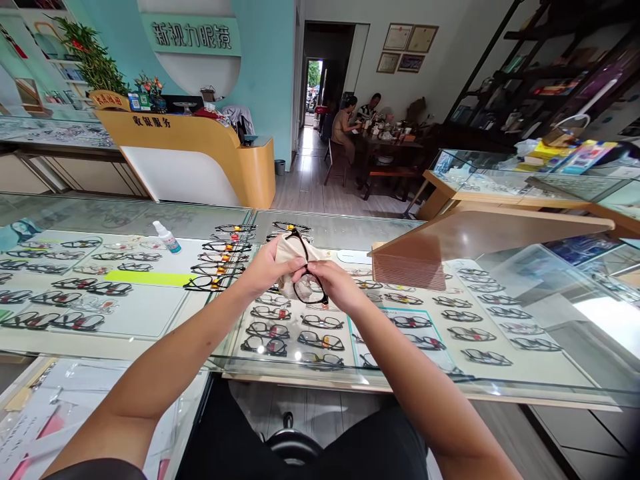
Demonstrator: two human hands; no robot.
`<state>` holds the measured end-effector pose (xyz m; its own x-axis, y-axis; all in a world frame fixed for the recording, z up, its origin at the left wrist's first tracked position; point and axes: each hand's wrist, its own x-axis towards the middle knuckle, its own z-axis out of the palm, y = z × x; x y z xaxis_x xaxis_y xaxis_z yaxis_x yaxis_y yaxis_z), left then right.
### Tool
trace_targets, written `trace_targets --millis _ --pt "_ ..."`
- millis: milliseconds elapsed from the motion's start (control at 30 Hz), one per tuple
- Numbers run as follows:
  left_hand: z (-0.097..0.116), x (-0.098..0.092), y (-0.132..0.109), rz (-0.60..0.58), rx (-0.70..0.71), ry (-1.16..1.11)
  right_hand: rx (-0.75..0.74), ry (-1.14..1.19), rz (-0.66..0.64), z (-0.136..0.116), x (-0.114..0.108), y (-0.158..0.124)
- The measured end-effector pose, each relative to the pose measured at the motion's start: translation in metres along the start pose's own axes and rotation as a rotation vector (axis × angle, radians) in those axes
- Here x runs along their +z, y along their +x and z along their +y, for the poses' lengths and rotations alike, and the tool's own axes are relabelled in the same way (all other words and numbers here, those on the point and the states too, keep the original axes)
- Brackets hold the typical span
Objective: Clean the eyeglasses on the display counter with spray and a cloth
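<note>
Above the glass counter, I hold a pair of dark-framed eyeglasses (326, 297) between both hands, one lens up and the other low. My left hand (267, 267) is closed on a beige cloth (286, 251), which is bunched around the frame and shows behind the lower lens. My right hand (336, 279) pinches the eyeglasses near the middle of the frame. The fingertips of both hands meet there, partly hiding the bridge. Left of my hands, a column of dark eyeglasses (220, 259) lies on the counter top. A white spray bottle (167, 237) with a blue label stands farther left.
Rows of eyeglasses (321, 341) fill the glass display counter (320, 223) under my forearms. A wooden-framed mirror or stand (425, 250) leans at the right. Beyond are a cash desk (190, 140) and two people (345, 127) at a cluttered table.
</note>
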<state>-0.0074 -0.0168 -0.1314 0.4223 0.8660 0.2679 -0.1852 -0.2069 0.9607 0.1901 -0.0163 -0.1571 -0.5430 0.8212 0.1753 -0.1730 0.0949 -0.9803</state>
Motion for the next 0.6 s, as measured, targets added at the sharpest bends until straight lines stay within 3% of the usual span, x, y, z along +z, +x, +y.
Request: trace_targets --millis 300,600 --pt "-0.003 0.005 -0.002 0.077 -0.027 0.016 0.050 -0.151 -0.056 0.004 -0.006 -0.002" --pt "-0.011 0.007 -0.002 0.278 -0.021 0.015 0.035 -0.201 -0.070 -0.003 0.000 -0.003"
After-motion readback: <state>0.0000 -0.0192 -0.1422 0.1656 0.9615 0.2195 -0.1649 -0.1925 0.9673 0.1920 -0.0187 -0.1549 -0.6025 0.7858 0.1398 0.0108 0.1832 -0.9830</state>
